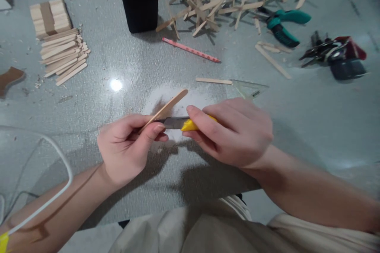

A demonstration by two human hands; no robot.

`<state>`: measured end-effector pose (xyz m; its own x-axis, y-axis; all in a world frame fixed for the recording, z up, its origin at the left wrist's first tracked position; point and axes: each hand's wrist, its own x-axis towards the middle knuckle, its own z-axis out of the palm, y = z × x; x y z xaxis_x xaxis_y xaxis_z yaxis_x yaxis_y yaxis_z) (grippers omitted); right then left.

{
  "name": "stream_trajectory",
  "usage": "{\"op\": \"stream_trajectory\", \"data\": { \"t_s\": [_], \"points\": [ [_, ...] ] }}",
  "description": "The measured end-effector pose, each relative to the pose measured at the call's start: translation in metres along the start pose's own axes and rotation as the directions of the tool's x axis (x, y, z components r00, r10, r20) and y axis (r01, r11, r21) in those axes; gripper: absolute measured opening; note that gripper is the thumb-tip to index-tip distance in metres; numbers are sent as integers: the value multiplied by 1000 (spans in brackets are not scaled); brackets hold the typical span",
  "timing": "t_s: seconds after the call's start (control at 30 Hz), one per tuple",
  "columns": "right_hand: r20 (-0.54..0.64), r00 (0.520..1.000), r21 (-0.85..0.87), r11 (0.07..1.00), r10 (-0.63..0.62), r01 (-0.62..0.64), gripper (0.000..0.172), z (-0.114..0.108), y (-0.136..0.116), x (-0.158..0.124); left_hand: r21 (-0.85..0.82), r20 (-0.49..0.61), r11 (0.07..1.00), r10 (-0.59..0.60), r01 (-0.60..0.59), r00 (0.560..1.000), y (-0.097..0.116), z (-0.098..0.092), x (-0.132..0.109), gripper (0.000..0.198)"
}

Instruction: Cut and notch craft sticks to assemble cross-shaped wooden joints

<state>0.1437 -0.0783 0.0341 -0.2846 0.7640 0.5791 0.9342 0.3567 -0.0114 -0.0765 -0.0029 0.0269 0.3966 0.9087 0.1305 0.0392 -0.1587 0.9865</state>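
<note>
Between the thumb and fingers of my left hand (127,146) is a wooden craft stick (170,104), tilted with its rounded end up to the right. My right hand (231,132) is closed round a yellow-handled tool (191,125) with a flat grey metal blade (175,123). The blade points left and meets the stick close to my left thumb; its tip is partly hidden, and whether it is a knife or a file I cannot tell. Pale dust (152,97) lies on the table beneath. Beyond my hands are another craft stick (213,81) and a clear set square (249,88).
Loose craft sticks (63,55) and a banded bundle (53,17) lie at left. A black container (139,0) stands at the back, beside joined sticks (208,6). Green-handled pliers (285,27), a pink pencil (191,50) and dark clips (332,53) lie rightward. A white cable (61,154) crosses my left forearm.
</note>
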Motion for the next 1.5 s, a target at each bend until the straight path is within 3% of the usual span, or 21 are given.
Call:
{"op": "stream_trajectory", "data": {
  "t_s": [0.47, 0.67, 0.87, 1.13, 1.5],
  "points": [
    [-21, 1000, -23, 1000, 9, -9, 22, -2, -6, 2, 30, -25, 998, 51, -51, 998, -1, 2, -1, 12],
    [-30, 999, -40, 999, 25, -26, 21, -1, -9, 1, -28, -42, 996, 87, -89, 995, -1, 4, -1, 9],
    [-29, 1000, -42, 999, 11, -12, 19, -2, -9, 2, -93, -48, 994, 46, -51, 998, 0, 5, 0, 12],
    [-58, 998, -48, 999, 2, -5, 17, -1, -9, 3, -139, -26, 982, 125, -128, 992, -1, 5, 4, 7],
    [-70, 997, -57, 998, 20, -24, 20, 1, -10, 0, -204, -4, 978, 33, -33, 999, -5, 6, 3, 13]
  ]
}}
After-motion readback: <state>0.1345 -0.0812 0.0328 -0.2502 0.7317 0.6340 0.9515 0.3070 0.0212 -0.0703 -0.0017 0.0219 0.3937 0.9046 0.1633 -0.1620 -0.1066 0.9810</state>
